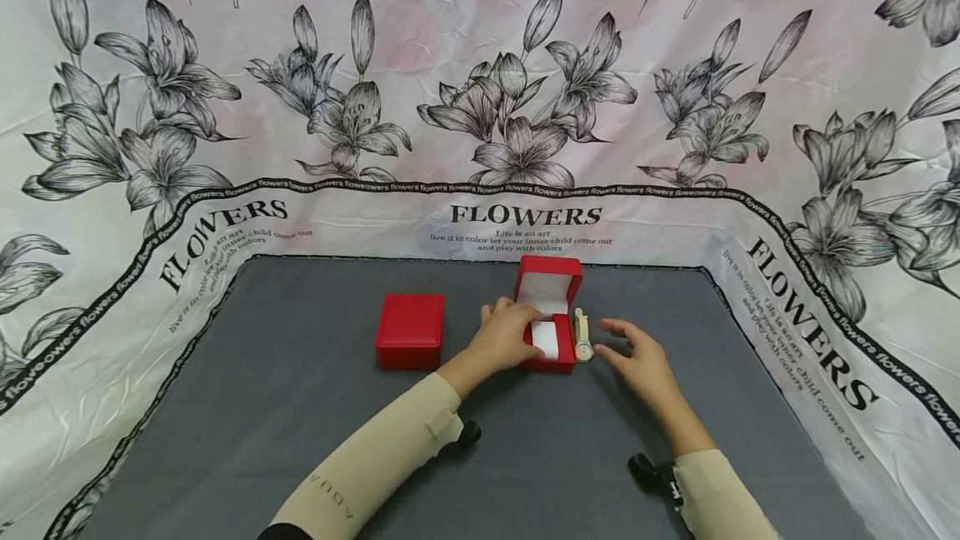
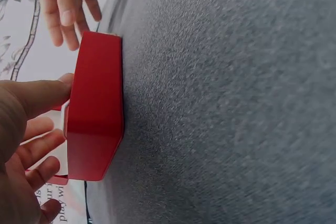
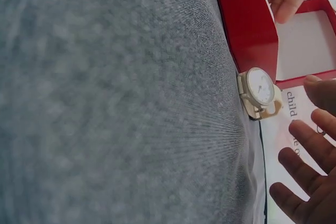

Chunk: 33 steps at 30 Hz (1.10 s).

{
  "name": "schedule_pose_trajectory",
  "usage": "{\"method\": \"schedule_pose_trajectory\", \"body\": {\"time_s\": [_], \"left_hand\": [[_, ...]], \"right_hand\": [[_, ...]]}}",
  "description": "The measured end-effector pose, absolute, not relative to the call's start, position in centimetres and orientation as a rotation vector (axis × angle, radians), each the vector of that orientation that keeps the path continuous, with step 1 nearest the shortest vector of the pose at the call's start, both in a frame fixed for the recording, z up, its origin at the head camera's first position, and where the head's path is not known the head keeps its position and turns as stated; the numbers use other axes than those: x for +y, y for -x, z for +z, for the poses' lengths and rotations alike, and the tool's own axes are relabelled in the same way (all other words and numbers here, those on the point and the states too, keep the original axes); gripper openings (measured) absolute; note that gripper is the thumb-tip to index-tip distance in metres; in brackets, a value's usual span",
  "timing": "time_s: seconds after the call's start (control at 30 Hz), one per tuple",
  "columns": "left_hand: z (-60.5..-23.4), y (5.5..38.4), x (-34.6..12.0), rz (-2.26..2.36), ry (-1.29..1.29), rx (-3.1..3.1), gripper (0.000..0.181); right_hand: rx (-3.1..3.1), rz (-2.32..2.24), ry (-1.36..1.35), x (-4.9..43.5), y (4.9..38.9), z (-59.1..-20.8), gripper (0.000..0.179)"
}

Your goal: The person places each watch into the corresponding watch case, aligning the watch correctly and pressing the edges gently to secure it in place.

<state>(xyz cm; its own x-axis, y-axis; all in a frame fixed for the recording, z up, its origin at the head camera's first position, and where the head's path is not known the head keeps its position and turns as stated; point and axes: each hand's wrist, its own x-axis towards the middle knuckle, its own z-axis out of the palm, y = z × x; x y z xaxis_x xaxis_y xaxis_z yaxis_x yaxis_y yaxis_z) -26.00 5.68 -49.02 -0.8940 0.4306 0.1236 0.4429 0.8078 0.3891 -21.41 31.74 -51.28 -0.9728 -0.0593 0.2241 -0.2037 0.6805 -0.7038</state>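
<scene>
A red hinged box stands with its lid raised, showing a white cushion inside. My left hand reaches over its left side, thumb at the front rim and the other fingers spread loosely above the opening. Right beside the box lies a wristwatch with a pale strap and white dial. My right hand is held just right of the watch, apart from it, with relaxed, spread fingers and nothing in them.
A second red box, closed, sits to the left on the grey cloth. White fabric with printed flowers surrounds the grey area at the back and both sides. Dark straps and devices show at the wrists.
</scene>
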Motion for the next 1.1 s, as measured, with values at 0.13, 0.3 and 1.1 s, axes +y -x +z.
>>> {"method": "schedule_pose_trajectory", "body": {"time_s": [0.13, 0.3, 1.1], "left_hand": [[-49.1, 26.4, 5.9, -0.609, 0.712, -2.976, 0.062], [-48.8, 26.6, 5.8, -0.582, 0.729, -2.983, 0.063], [-48.8, 27.8, 5.9, -0.372, 0.913, -3.044, 0.065]], "right_hand": [[-2.75, 1.168, -0.21, 31.9, 21.8, -51.5, 0.052], [-2.813, 1.142, -0.211, 31.8, 22.3, -51.5, 0.055], [-2.931, 1.067, -0.24, 31.6, 22.8, -51.3, 0.035]]}}
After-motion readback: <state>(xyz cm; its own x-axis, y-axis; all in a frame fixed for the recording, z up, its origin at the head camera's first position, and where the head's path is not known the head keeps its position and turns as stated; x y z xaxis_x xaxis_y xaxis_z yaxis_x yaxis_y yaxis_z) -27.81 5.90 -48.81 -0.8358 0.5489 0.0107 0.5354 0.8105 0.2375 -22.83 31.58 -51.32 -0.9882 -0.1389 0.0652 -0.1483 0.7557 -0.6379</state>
